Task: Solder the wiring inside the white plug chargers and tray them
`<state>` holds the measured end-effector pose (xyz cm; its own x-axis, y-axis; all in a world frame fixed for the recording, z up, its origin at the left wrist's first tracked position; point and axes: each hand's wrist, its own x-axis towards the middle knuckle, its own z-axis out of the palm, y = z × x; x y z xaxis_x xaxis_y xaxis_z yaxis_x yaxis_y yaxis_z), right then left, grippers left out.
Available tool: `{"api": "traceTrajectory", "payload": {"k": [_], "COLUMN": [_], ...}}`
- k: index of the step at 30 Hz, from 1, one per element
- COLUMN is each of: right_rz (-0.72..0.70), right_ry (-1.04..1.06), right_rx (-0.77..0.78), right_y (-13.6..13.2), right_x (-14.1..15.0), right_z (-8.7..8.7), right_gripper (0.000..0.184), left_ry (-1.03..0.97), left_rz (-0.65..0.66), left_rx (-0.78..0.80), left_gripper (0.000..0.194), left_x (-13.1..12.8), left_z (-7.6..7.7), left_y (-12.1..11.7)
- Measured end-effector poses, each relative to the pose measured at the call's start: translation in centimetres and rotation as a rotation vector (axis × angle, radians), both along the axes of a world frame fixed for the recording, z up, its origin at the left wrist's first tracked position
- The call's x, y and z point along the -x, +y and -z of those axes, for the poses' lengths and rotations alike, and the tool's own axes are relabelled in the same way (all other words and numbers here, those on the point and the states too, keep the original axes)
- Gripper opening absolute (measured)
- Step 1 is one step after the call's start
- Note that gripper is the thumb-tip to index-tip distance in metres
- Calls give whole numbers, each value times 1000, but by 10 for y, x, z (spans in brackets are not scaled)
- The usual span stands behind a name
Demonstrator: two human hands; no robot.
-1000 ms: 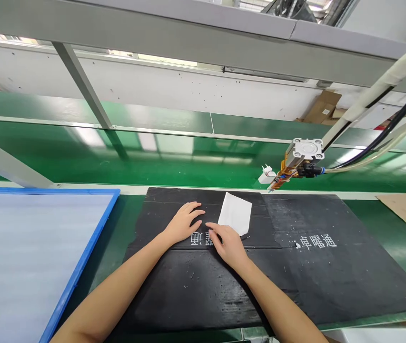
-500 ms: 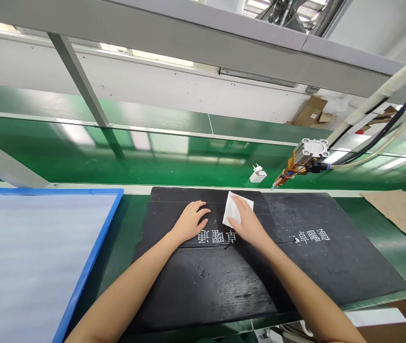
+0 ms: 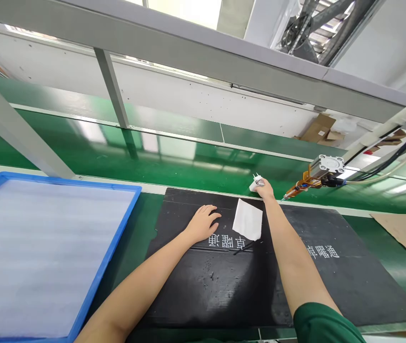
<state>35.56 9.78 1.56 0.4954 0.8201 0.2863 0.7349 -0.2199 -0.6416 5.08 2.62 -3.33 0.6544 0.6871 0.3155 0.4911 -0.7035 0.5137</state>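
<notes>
My right hand [image 3: 266, 189] reaches to the far edge of the black mat, with its fingers closed around the side of a small white plug adapter [image 3: 254, 185], whose prongs point up. My left hand [image 3: 203, 223] lies flat on the black mat [image 3: 203, 286], fingers apart, beside white printed characters. Between the hands a white paper sheet [image 3: 248, 220] rests loose on the mat, slightly creased. A thin dark strip [image 3: 242, 248] lies just below it.
To the left stands a blue-rimmed tray [image 3: 108, 252] with a white lining. An orange-bodied pneumatic tool [image 3: 301, 183] hangs close to the right of my right hand. Brown cardboard [image 3: 404, 233] lies at the far right; a grey post [image 3: 17, 128] rises behind the tray.
My right hand has let go of the white paper and moved forward to the plug adapter, which has shifted a little left. The left hand stays on the mat. The camera view has turned.
</notes>
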Motion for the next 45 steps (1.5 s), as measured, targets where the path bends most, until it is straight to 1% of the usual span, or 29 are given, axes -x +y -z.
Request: {"api": "traceTrajectory", "payload": {"k": [2, 4, 7, 9, 10, 11, 13, 15, 16, 18, 19, 20, 21, 22, 23, 25, 27, 29, 30, 31, 32, 33, 35, 38, 40, 41, 43, 45], "right_rz": [-24, -69, -192, -290, -332, -381, -507, -644, -706, -785, -794, -782, -754, -726, -704, -684, -677, -667, -661, -657, -654, -651, -638, -618, -614, -626, -676, -740], "right_ry": [24, 40, 66, 86, 90, 80, -12, -95, -118, -139, -144, -145, -142, -137, -130, -121, -113, -102, -100, -102, -104, -104, -100, -85, -70, -67, -76, -75], "right_rx": [83, 126, 132, 125, 117, 99, 3, -72, -87, -96, -108, -129, -156, -184, -212, -254, -274, -265, -257, -255, -255, -257, -270, -301, -325, -329, -322, -306], "right_y": [-7, -19, -46, -71, -84, -98, -122, -142, -150, -162, -166, -169, -171, -172, -173, -173, -172, -172, -171, -171, -171, -171, -172, -173, -174, -175, -175, -174], "right_x": [7, 21, 54, 80, 93, 105, 123, 134, 137, 138, 138, 137, 136, 136, 135, 134, 133, 133, 133, 133, 134, 134, 134, 136, 138, 139, 142, 142], "right_z": [-5, -10, -15, -17, -17, -18, -20, -22, -23, -22, -20, -18, -14, -11, -7, 1, 7, 11, 12, 13, 14, 14, 14, 14, 14, 14, 14, 13], "right_gripper": [23, 20, 28, 36, 37, 39, 43, 53, 59, 69, 72, 73, 73, 72, 70, 65, 61, 61, 62, 62, 63, 64, 64, 62, 63, 64, 66, 67], "left_ry": [-4, -30, -142, -263, -331, -403, -542, -642, -669, -661, -631, -596, -567, -554, -557, -586, -573, -504, -466, -427, -389, -353, -299, -297, -308, -312, -340, -410], "left_rz": [0, -3, -24, -22, 1, 44, 166, 268, 293, 303, 302, 300, 295, 279, 247, 155, 85, 60, 57, 50, 40, 30, 15, 50, 98, 109, 84, 29], "left_rx": [15, 44, 138, 265, 359, 468, 696, 888, 959, 1051, 1068, 1060, 1028, 973, 888, 629, 287, -50, -185, -283, -340, -355, -291, -85, 109, 213, 378, 442], "left_gripper": [31, 32, 43, 59, 68, 76, 86, 85, 82, 69, 63, 59, 60, 66, 76, 98, 107, 104, 100, 95, 91, 88, 83, 89, 92, 89, 76, 62], "left_x": [0, 1, -1, -5, -8, -11, -17, -19, -19, -17, -16, -15, -14, -14, -14, -14, -14, -13, -13, -11, -10, -9, -8, -8, -10, -11, -13, -12], "left_z": [-1, -3, -8, -11, -13, -14, -17, -20, -22, -26, -28, -30, -31, -31, -31, -28, -26, -25, -25, -26, -27, -28, -28, -26, -25, -25, -27, -30], "left_y": [1, 1, -1, -7, -11, -15, -24, -31, -32, -35, -35, -36, -37, -38, -39, -41, -40, -39, -38, -36, -35, -35, -34, -35, -38, -39, -41, -41]}}
